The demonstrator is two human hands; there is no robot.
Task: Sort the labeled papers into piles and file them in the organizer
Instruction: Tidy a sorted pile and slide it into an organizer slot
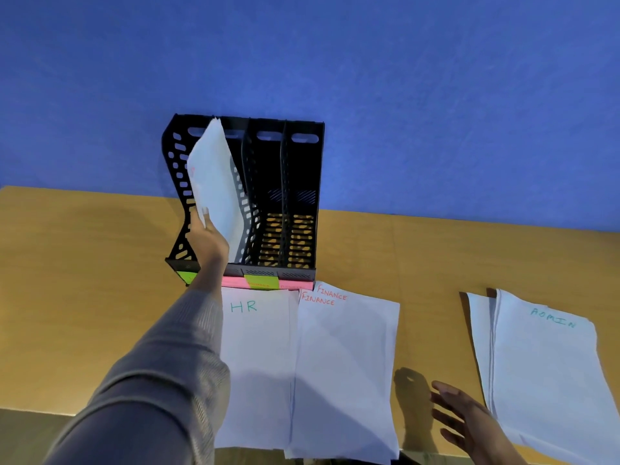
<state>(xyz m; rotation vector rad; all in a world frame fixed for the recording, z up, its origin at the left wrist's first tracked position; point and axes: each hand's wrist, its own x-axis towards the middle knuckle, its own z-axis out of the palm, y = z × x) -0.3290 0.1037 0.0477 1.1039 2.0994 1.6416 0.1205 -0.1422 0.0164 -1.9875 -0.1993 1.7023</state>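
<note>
Above the grip of the left hand (208, 236), pinched low on its edge probably for steering, the paper sheaf (214, 176) leans into a left-side slot of the organizer (285, 162); the HR pile (258, 364) and FINANCE pile (345, 364) wait below, right hand (469, 421) spread empty near the ADMIN pile (543, 364).

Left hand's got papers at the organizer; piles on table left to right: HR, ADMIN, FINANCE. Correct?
The order is wrong. The head view shows HR, then FINANCE, then ADMIN farthest right. The rest holds: the left hand holds papers at the organizer.
</note>
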